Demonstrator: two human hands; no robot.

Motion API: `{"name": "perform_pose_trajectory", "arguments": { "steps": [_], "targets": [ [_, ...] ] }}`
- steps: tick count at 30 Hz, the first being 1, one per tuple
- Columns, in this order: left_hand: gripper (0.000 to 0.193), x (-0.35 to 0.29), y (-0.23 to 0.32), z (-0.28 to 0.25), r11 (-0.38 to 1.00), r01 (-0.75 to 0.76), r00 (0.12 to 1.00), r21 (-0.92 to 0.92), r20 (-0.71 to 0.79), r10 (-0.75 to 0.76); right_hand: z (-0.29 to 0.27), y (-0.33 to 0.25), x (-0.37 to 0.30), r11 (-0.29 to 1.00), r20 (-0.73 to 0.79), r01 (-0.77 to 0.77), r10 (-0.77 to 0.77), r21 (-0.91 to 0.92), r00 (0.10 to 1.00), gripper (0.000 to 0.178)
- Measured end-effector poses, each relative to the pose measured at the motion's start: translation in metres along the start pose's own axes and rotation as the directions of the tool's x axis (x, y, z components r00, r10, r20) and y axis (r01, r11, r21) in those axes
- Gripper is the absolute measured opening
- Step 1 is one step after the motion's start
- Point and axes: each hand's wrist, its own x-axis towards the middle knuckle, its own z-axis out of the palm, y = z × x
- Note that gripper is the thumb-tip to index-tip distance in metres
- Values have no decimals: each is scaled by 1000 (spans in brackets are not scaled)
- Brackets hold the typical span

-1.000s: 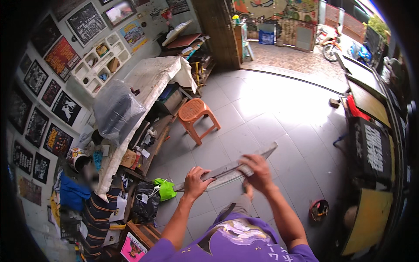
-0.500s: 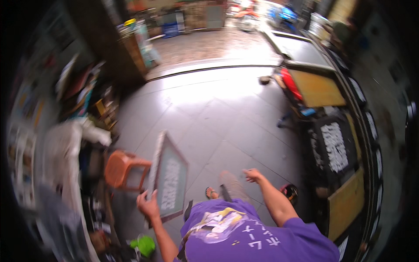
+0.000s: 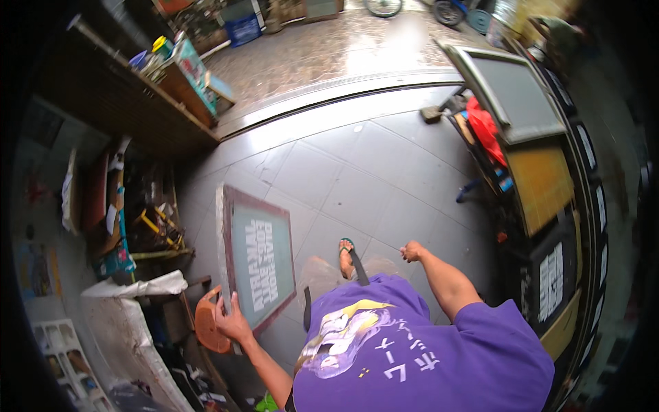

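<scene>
My left hand (image 3: 233,319) is closed round the edge of a screen printing frame (image 3: 294,275), which is carried upright and tilted at my left side. Its greenish mesh bears pale block lettering inside a dark reddish border. Right behind that hand is an orange plastic stool (image 3: 207,326), partly hidden by it. My right hand (image 3: 412,251) hangs free in front of me over the tiled floor, fingers loosely curled, with nothing visible in them. Below my purple shirt, one sandalled foot (image 3: 345,255) shows on the tiles.
On the right runs a long bench with a grey-meshed frame (image 3: 511,89), a yellowish board (image 3: 542,182) and black printed cloth (image 3: 549,281). A red cloth (image 3: 484,130) hangs beside it. Left are cluttered shelves (image 3: 154,226) and a white-covered surface (image 3: 127,323). A raised sill (image 3: 336,91) crosses ahead.
I have moved forward over the tiles, the sill and bench frame now nearer. The screen printing frame stays in my left hand; the stool has slipped back beside that hand.
</scene>
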Motion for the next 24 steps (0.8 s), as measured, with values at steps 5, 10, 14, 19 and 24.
{"name": "perform_pose_trajectory", "arguments": {
  "steps": [5, 10, 14, 19, 24],
  "targets": [
    [40, 98, 43, 74, 996, 7, 996, 87, -93, 1, -94, -96, 93, 662, 115, 331, -349, -673, 930, 39],
    [43, 213, 70, 196, 996, 57, 994, 74, -97, -50, -144, -219, 195, 887, -208, 81, -195, -455, 959, 47],
    [40, 302, 99, 269, 990, 92, 994, 103, -71, -85, -189, -303, 236, 887, -136, -34, -33, -461, 990, 53],
    [40, 416, 100, 353, 987, 133, 989, 88, -73, -126, -233, -476, 249, 992, -387, -127, 109, -20, 916, 64],
    [39, 541, 92, 462, 985, 75, 997, 158, -27, -72, -292, -541, 300, 932, -418, 83, 78, 354, 905, 61]
  ]
}}
